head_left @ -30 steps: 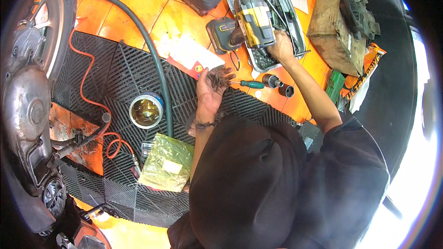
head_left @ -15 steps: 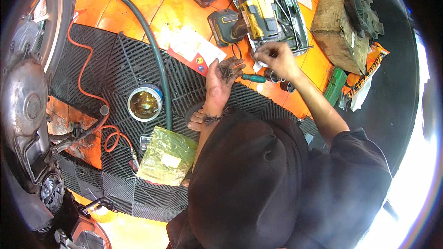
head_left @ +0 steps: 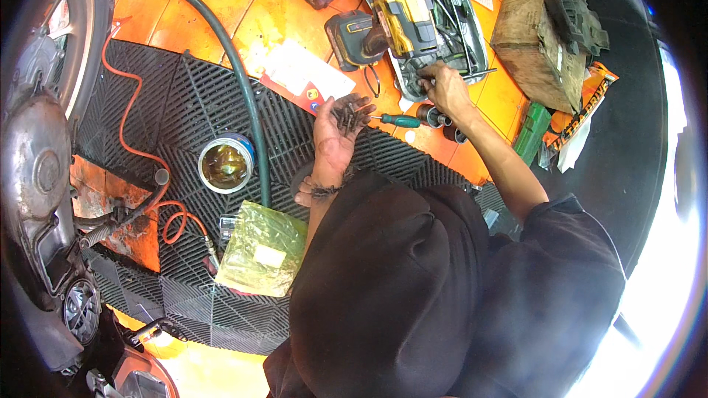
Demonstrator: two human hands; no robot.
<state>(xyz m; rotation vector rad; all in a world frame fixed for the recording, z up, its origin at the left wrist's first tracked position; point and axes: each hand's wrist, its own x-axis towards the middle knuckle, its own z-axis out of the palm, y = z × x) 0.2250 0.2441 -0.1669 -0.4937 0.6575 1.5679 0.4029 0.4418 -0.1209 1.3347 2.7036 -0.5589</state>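
Observation:
Palm up, my left hand (head_left: 334,146) cradles several small dark bolts (head_left: 346,119), its fingers slightly curled around them. My right hand (head_left: 450,96) reaches over the near end of a grey metal tray (head_left: 404,79), fingertips pinched together; whatever they grip is too small or hidden. Long thin rods and tools lie in the tray, with a yellow and black cordless power tool (head_left: 404,13) over its left side. Between my hands a green-handled screwdriver (head_left: 402,121) rests on the orange tiles, next to dark round sockets (head_left: 431,113).
Left of my arm stands a can of brownish liquid (head_left: 226,166), near a yellow plastic bag (head_left: 264,250). A thick hose (head_left: 247,88) and a coiled orange air line (head_left: 136,96) cross the black mat. Motorcycle parts (head_left: 44,162) fill the left edge; a worn box (head_left: 535,33) stands right.
My right hand has lowered from above the tray's near end to inside it. My left hand stays palm up with the bolts. The whole view has shifted slightly left.

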